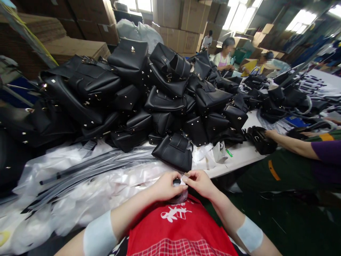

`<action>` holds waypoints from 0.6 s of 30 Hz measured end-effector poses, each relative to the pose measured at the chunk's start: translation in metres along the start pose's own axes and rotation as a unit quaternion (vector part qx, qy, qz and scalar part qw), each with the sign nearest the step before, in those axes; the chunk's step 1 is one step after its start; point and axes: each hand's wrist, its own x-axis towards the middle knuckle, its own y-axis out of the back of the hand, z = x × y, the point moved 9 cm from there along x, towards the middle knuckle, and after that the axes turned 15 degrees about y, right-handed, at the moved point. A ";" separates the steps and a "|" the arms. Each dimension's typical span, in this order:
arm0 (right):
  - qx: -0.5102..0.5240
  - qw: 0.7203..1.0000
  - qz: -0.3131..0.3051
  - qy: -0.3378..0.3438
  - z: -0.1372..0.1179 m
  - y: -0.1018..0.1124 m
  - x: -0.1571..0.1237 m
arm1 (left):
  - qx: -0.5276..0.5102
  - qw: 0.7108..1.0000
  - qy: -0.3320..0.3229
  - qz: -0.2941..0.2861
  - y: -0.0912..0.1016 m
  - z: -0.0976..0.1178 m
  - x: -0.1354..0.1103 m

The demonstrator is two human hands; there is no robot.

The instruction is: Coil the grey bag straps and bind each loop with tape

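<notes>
Head view: left hand (167,185) and right hand (200,182) brought together just above a red apron (181,227), fingertips nearly touching. Both curled closed, pinching between them a small item (182,181), white with something dark beneath; too small to tell exactly what. Below the hands, a bit of clear plastic (179,197) bunched against the apron. Pale sleeve bands (99,236) wrapped around both forearms. Just beyond the hands, at the near edge of the white surface (239,156), one black handbag (174,151) lying apart from the rest, tilted toward the camera. Behind it, a tall heap of black handbags (128,92) stacked untidily across the surface, gold fittings showing here and there. To the left, crumpled clear plastic bags (80,185) spread over the surface, with grey straps (87,169) lying across them. Small white tags (213,153) scattered near the single bag. On the right, a co-worker's arm (290,144) in a purple sleeve stretched over the surface, hand resting on another black bag (259,140). Farther back, more people seated along the surface, and cardboard boxes (183,25) piled against the far wall.
</notes>
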 end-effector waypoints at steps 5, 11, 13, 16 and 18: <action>-0.252 0.952 -0.038 0.171 -0.048 -0.001 -0.003 | -0.193 0.970 0.109 -0.097 -0.001 -0.019 0.015; -0.378 0.890 -0.018 0.254 -0.071 -0.006 -0.015 | -0.339 0.934 0.099 -0.055 0.014 0.002 0.028; -0.367 0.895 -0.012 0.254 -0.072 -0.004 -0.015 | -0.326 0.937 0.110 -0.054 0.010 0.005 0.032; -0.337 0.905 -0.006 0.260 -0.063 0.013 -0.013 | -0.316 0.938 0.133 -0.051 0.005 0.000 0.034; -0.326 0.913 0.046 0.241 -0.039 0.050 -0.010 | -0.318 0.936 0.145 -0.035 0.008 -0.006 0.034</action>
